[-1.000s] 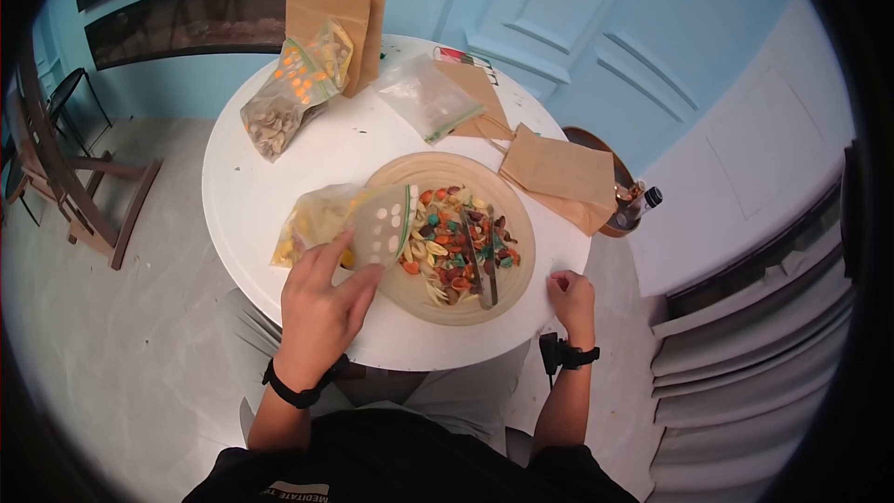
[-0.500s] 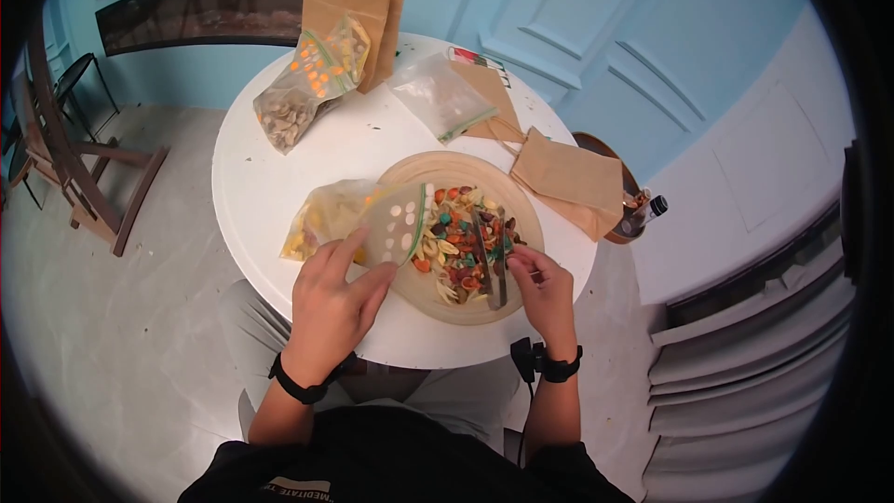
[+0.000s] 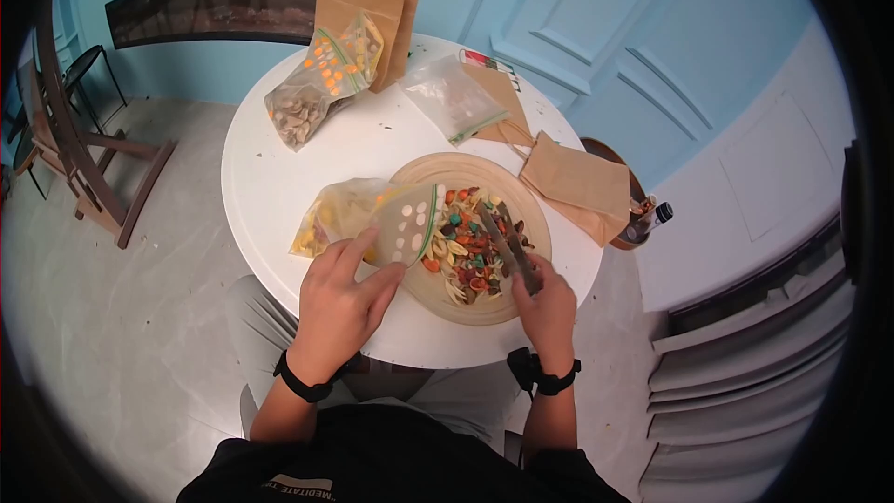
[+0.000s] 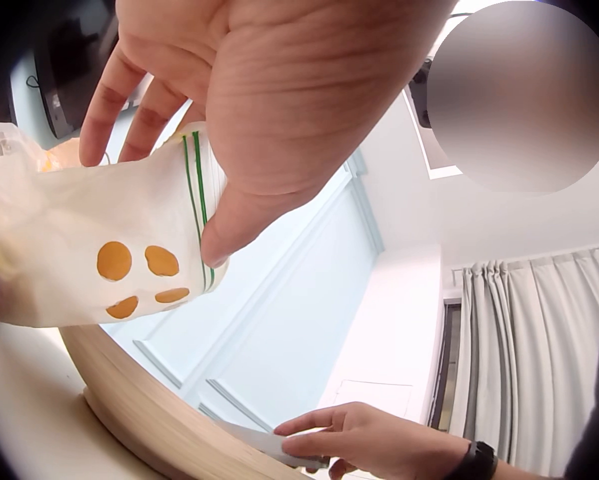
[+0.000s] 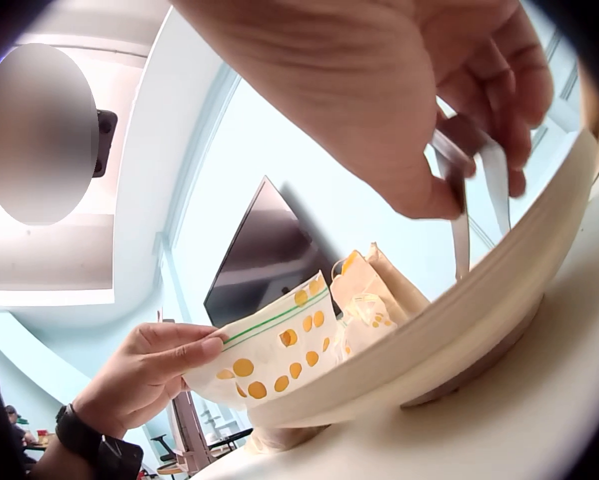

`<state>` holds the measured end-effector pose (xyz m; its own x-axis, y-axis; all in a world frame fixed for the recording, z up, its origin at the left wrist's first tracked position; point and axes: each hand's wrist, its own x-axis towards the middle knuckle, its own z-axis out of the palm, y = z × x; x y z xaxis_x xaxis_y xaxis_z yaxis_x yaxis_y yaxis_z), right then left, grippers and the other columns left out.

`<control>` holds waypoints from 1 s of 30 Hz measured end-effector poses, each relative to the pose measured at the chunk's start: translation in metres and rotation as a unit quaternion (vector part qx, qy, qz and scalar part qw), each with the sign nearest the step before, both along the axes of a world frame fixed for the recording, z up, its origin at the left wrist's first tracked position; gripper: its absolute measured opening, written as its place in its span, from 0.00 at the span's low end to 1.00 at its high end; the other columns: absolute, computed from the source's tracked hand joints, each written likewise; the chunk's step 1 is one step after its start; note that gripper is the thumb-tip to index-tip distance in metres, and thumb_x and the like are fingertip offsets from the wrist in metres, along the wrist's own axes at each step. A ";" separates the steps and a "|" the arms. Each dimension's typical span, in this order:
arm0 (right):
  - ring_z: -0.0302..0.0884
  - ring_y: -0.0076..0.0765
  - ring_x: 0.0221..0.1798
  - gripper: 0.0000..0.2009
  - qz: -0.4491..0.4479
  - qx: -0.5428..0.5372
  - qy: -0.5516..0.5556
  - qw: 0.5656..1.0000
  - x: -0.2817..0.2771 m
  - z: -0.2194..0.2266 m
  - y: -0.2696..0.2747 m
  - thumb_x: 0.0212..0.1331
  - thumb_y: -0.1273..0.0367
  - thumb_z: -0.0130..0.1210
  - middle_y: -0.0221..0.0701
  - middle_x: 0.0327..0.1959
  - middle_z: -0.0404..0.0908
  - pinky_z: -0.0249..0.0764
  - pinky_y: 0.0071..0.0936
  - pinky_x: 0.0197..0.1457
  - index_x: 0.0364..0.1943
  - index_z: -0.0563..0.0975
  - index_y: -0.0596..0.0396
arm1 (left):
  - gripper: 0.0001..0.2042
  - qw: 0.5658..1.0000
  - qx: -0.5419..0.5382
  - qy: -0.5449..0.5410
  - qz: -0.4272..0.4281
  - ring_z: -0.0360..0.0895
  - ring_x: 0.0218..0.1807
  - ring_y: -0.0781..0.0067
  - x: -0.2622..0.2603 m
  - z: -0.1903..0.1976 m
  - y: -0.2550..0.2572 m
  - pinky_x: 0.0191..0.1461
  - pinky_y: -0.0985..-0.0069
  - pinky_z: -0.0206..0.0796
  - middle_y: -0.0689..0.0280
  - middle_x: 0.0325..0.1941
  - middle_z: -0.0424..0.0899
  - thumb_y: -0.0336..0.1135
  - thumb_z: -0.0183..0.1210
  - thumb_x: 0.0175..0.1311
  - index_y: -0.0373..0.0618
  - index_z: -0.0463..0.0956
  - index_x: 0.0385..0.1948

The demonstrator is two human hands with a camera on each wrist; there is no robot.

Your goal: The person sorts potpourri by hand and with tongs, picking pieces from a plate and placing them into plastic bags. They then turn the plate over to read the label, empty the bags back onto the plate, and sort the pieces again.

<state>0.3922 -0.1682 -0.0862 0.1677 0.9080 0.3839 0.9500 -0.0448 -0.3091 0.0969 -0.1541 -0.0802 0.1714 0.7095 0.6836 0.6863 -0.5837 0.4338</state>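
My left hand [image 3: 337,305] pinches the open edge of a clear zip bag [image 3: 349,210] with green seal strips and light round spots. Yellowish contents show at the bag's far left end. Its mouth lies over the left rim of a round wooden dish [image 3: 438,166]. Inside the dish is a mix of colourful dried pieces [image 3: 466,256], in orange, green, dark red and cream. My right hand [image 3: 547,315] grips metal tongs [image 3: 503,237] by the bent end, as the right wrist view also shows. The tongs' arms stand slightly apart and point into the mix.
At the back left of the white table [image 3: 256,186] stands a tall paper bag [image 3: 358,14], with a filled zip bag [image 3: 312,98] leaning on it. A flat clear bag [image 3: 452,98] lies behind the dish. Another paper bag [image 3: 577,186] lies at the right, near a bottle [image 3: 656,216].
My right hand has come from the table's right edge to the tongs and taken hold of them. The tongs have swung to a new slant. My left hand keeps its hold on the bag.
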 end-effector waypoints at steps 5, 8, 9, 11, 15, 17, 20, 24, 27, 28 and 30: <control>0.82 0.26 0.37 0.20 -0.043 0.121 0.241 0.962 -0.006 0.029 0.000 0.61 0.71 0.66 0.36 0.39 0.84 0.77 0.22 0.39 0.57 0.78 0.62 | 0.08 1.000 0.001 0.001 0.003 0.80 0.49 0.54 0.000 0.000 -0.001 0.50 0.64 0.73 0.54 0.57 0.81 0.31 0.70 0.53 0.50 0.89 0.35; 0.81 0.21 0.42 0.19 -0.030 0.182 0.349 0.919 -0.002 0.037 -0.003 0.64 0.75 0.63 0.33 0.49 0.79 0.78 0.18 0.44 0.58 0.77 0.66 | 0.07 1.000 0.000 0.001 0.000 0.80 0.49 0.54 0.001 0.000 -0.002 0.51 0.64 0.73 0.54 0.57 0.81 0.31 0.69 0.53 0.50 0.89 0.35; 0.80 0.21 0.42 0.19 -0.018 0.204 0.353 0.913 0.002 0.036 -0.002 0.63 0.75 0.63 0.33 0.49 0.79 0.79 0.18 0.45 0.58 0.77 0.66 | 0.07 1.000 0.001 0.001 0.000 0.80 0.49 0.54 0.002 0.000 -0.002 0.51 0.64 0.73 0.54 0.57 0.81 0.31 0.69 0.54 0.50 0.89 0.35; 0.80 0.20 0.42 0.19 0.006 0.247 0.361 0.899 0.007 0.033 0.000 0.63 0.76 0.64 0.33 0.48 0.79 0.79 0.19 0.46 0.58 0.77 0.67 | 0.07 1.000 0.004 0.002 0.000 0.80 0.49 0.54 0.002 -0.001 -0.003 0.51 0.64 0.73 0.54 0.58 0.81 0.31 0.69 0.54 0.50 0.89 0.35; 0.77 0.19 0.38 0.17 0.064 0.262 0.314 0.910 0.004 0.036 0.003 0.61 0.77 0.63 0.30 0.41 0.78 0.78 0.18 0.44 0.55 0.79 0.67 | 0.08 1.000 0.001 0.000 0.000 0.81 0.49 0.52 0.004 -0.004 -0.004 0.52 0.63 0.74 0.53 0.57 0.82 0.30 0.70 0.53 0.49 0.89 0.35; 0.75 0.18 0.36 0.17 0.084 0.246 0.244 0.934 0.003 0.036 0.005 0.60 0.77 0.64 0.29 0.39 0.76 0.76 0.18 0.41 0.54 0.79 0.66 | 0.08 1.000 0.001 0.000 0.003 0.81 0.49 0.51 0.004 -0.004 -0.006 0.52 0.62 0.74 0.53 0.57 0.82 0.29 0.70 0.53 0.48 0.89 0.36; 0.73 0.18 0.33 0.17 0.091 0.230 0.238 0.939 -0.001 0.034 0.007 0.58 0.77 0.65 0.28 0.36 0.75 0.74 0.17 0.38 0.53 0.80 0.64 | 0.08 1.000 0.011 0.008 0.012 0.81 0.48 0.52 0.005 -0.004 -0.010 0.51 0.62 0.74 0.53 0.57 0.83 0.30 0.69 0.54 0.48 0.89 0.36; 0.75 0.20 0.34 0.16 0.080 0.220 0.293 0.927 -0.003 0.027 0.008 0.59 0.75 0.64 0.29 0.36 0.75 0.76 0.19 0.37 0.50 0.79 0.64 | 0.06 0.999 0.016 0.015 0.024 0.80 0.47 0.52 0.004 -0.004 -0.012 0.51 0.62 0.73 0.53 0.56 0.82 0.32 0.68 0.56 0.49 0.89 0.35; 0.78 0.23 0.35 0.13 0.080 0.153 0.231 0.957 -0.001 0.025 0.008 0.58 0.73 0.66 0.29 0.36 0.79 0.78 0.21 0.38 0.46 0.78 0.63 | 0.08 0.999 0.009 0.018 0.039 0.81 0.48 0.54 0.006 -0.003 -0.015 0.51 0.63 0.74 0.55 0.57 0.83 0.31 0.69 0.55 0.49 0.89 0.36; 0.79 0.24 0.36 0.13 0.081 0.121 0.193 0.970 0.002 0.023 0.008 0.57 0.73 0.66 0.29 0.36 0.80 0.79 0.21 0.39 0.44 0.78 0.62 | 0.08 0.999 0.006 0.020 0.044 0.81 0.48 0.54 0.006 -0.002 -0.016 0.51 0.63 0.75 0.56 0.57 0.83 0.31 0.70 0.54 0.50 0.90 0.36; 0.80 0.25 0.36 0.13 0.072 0.100 0.228 0.966 0.003 0.022 0.005 0.56 0.72 0.67 0.30 0.36 0.82 0.80 0.22 0.40 0.43 0.78 0.61 | 0.08 0.998 0.002 0.026 0.048 0.81 0.48 0.54 0.006 -0.002 -0.016 0.51 0.63 0.75 0.56 0.57 0.83 0.31 0.70 0.54 0.50 0.90 0.37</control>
<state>0.3955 -0.1633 -0.0646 0.2377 0.8499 0.4702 0.7050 0.1820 -0.6854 0.1028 -0.1702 -0.0821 0.1373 0.7222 0.6780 0.7611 -0.5150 0.3944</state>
